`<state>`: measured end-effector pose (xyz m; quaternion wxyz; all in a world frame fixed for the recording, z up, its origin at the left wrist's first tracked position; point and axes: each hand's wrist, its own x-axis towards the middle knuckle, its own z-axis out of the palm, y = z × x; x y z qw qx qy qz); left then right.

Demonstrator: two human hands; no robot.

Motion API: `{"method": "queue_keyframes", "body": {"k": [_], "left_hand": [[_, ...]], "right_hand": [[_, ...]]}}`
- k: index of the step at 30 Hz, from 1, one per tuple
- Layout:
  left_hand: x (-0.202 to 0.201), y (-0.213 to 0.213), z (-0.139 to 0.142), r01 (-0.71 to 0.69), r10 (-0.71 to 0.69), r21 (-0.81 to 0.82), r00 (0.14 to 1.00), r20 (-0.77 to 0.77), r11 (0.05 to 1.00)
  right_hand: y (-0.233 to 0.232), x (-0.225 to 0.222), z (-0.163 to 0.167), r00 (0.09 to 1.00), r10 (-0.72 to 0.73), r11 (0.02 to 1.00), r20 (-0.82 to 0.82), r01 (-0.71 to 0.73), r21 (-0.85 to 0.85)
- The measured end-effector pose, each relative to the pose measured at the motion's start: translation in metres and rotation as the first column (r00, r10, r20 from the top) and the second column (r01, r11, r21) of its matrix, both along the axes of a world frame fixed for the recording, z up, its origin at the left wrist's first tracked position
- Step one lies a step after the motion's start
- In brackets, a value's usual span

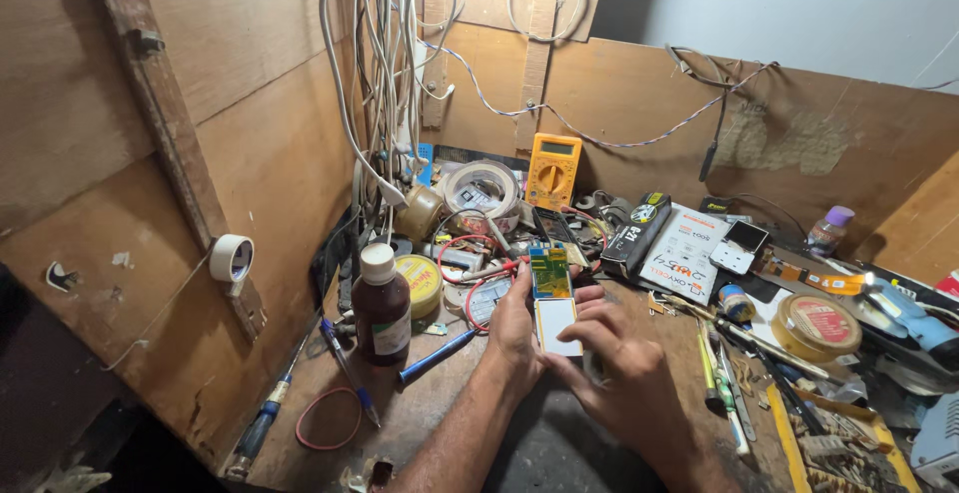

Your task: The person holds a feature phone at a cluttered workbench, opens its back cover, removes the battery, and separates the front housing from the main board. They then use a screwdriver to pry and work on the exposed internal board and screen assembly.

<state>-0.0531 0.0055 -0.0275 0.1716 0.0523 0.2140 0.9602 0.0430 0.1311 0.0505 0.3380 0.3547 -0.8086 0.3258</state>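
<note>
Both hands meet at the middle of the cluttered bench: the left hand (pixel 514 328) pinches the side of a small flat device (pixel 552 298), its upper half an exposed green circuit board, its lower half a white panel, while the right hand (pixel 624 373) closes fingertips on the white end. It looks light, thin and rigid, likely fragile where the board is bare, so the edges seem the safe places to grip. A brown bottle (pixel 382 305) stands just left; a yellow multimeter (pixel 552 168) sits behind.
</note>
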Motion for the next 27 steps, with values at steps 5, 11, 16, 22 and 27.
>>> {"method": "queue_keyframes", "body": {"k": [5, 11, 16, 22, 27], "left_hand": [[0.005, 0.000, 0.008, -0.054, 0.052, -0.039, 0.997, -0.050, 0.998], [0.021, -0.003, 0.022, -0.018, -0.037, -0.282, 0.981, -0.190, 0.959], [0.032, -0.002, 0.036, 0.049, -0.167, -0.451, 0.960, -0.225, 0.891], [0.042, -0.002, 0.048, 0.042, -0.205, -0.619, 0.959, -0.195, 0.785], [0.039, 0.002, 0.046, 0.044, -0.174, -0.577, 0.969, -0.173, 0.816]], "right_hand": [[0.002, -0.004, -0.006, 0.940, -0.183, 0.948, 0.287, 0.247, -0.203], [0.024, -0.032, -0.019, 0.884, -0.330, 0.807, 0.330, 0.446, -0.387], [0.039, -0.045, -0.021, 0.752, 0.052, 0.655, 0.657, 0.471, -0.591], [0.040, -0.041, -0.019, 0.631, 0.292, 0.600, 0.719, 0.464, -0.652], [0.048, -0.048, -0.025, 0.674, 0.272, 0.493, 0.687, 0.515, -0.701]]}}
